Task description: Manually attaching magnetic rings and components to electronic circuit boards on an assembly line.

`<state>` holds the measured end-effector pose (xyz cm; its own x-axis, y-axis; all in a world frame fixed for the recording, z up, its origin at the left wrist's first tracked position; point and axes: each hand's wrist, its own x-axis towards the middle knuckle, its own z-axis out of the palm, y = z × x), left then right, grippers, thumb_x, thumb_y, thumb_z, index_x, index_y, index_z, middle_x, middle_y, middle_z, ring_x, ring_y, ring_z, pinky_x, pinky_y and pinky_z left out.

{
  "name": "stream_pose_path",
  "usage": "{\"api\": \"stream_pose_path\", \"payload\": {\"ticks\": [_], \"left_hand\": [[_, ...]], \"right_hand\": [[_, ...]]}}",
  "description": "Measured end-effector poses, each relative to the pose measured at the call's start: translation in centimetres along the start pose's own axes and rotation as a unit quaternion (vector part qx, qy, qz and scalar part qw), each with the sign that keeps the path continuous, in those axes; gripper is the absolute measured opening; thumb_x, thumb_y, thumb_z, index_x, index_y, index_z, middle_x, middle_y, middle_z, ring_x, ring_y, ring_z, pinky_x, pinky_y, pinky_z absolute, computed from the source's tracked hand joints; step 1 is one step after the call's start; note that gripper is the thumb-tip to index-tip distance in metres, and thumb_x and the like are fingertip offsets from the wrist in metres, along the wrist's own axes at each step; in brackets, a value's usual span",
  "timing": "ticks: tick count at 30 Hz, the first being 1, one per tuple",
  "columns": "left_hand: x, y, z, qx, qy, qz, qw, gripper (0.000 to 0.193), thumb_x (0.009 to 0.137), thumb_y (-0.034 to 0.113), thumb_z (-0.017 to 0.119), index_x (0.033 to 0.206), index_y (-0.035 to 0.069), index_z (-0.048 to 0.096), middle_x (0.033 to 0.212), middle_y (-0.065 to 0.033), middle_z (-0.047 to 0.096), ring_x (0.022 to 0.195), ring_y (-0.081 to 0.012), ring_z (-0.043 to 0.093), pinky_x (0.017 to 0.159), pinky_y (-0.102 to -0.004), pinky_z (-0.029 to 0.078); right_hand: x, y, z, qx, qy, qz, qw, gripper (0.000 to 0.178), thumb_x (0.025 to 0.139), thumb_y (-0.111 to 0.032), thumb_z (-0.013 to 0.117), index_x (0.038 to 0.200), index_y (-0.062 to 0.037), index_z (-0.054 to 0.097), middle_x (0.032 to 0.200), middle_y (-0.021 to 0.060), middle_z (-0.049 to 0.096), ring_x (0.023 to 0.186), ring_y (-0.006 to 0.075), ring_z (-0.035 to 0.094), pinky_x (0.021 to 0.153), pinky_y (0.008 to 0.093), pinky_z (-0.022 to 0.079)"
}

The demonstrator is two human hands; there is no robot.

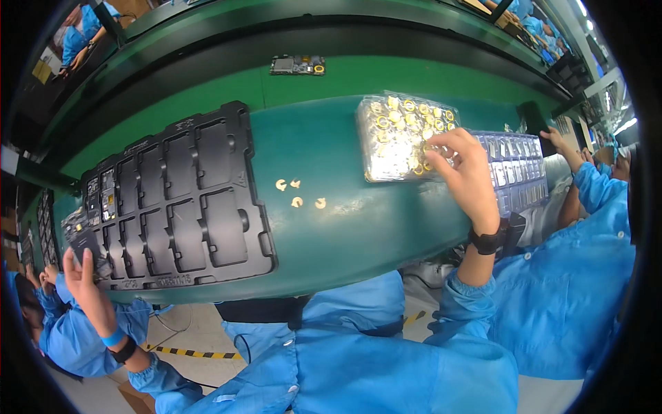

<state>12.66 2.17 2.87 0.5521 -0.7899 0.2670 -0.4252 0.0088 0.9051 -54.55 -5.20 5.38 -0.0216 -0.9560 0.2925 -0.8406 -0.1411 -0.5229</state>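
Observation:
At the far left, my left hand (88,288) is closed, with a dark flat rectangular piece (85,241) between thumb and fingers. It is beside the near left corner of a large black moulded tray (245,179), where circuit boards (108,196) sit in the leftmost pockets. On the right, my right hand (470,181) reaches over a clear plastic tray (369,155) filled with small round silvery parts with yellow rings (409,106). Its thumb and forefinger pinch at one of these parts; the fingertips partly cover it.
Several small cream C-shaped pieces (297,201) lie on the green mat (331,241). A circuit board (296,65) with a yellow-ringed part lies toward the back. A clear compartment tray (520,169) adjoins the filled one. Co-workers in blue (572,276) sit close on both sides.

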Motion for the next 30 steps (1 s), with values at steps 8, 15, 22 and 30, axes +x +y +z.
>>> {"api": "stream_pose_path", "payload": {"ticks": [8,15,22,30], "left_hand": [[-10.9,8.9,19.5,-0.179,-0.258,-0.096,0.944,0.035,0.096,-0.008,0.066,0.128,-0.001,0.055,0.125,-0.0130,0.070,0.108,-0.0147,0.067,0.096,-0.0271,0.051],[-11.2,8.2,21.6,-0.073,-0.300,-0.069,0.949,0.022,0.100,-0.004,0.062,0.122,-0.003,0.058,0.114,-0.0114,0.075,0.102,-0.0107,0.068,0.089,-0.0242,0.052],[-11.8,6.5,21.5,0.031,-0.263,0.017,0.964,0.026,0.097,0.000,0.067,0.122,-0.006,0.062,0.106,-0.0123,0.075,0.095,-0.0145,0.069,0.085,-0.0275,0.053],[-13.5,8.5,20.0,0.252,-0.150,0.210,0.933,0.035,0.091,0.008,0.072,0.123,-0.003,0.065,0.115,-0.0212,0.065,0.109,-0.0403,0.062,0.098,-0.0451,0.049]], "right_hand": [[-0.5,1.8,-0.3,0.019,-0.028,0.024,0.999,0.019,0.088,-0.009,0.075,0.104,-0.0005,0.074,0.096,0.0152,0.065,0.087,0.0314,0.064,0.080,0.0395,0.052],[0.1,1.2,-0.1,0.012,-0.048,-0.002,0.999,0.020,0.088,-0.010,0.076,0.104,0.0019,0.071,0.099,0.0172,0.064,0.092,0.0345,0.065,0.083,0.0415,0.052],[0.3,3.1,0.6,0.048,-0.049,0.030,0.997,0.018,0.092,-0.012,0.074,0.102,0.0016,0.068,0.101,0.0176,0.067,0.093,0.0341,0.066,0.083,0.0409,0.052],[-1.1,-2.4,1.1,0.200,0.056,0.026,0.978,0.012,0.095,-0.005,0.071,0.103,0.0045,0.073,0.095,0.0138,0.074,0.083,0.0218,0.070,0.076,0.0322,0.055]]}}
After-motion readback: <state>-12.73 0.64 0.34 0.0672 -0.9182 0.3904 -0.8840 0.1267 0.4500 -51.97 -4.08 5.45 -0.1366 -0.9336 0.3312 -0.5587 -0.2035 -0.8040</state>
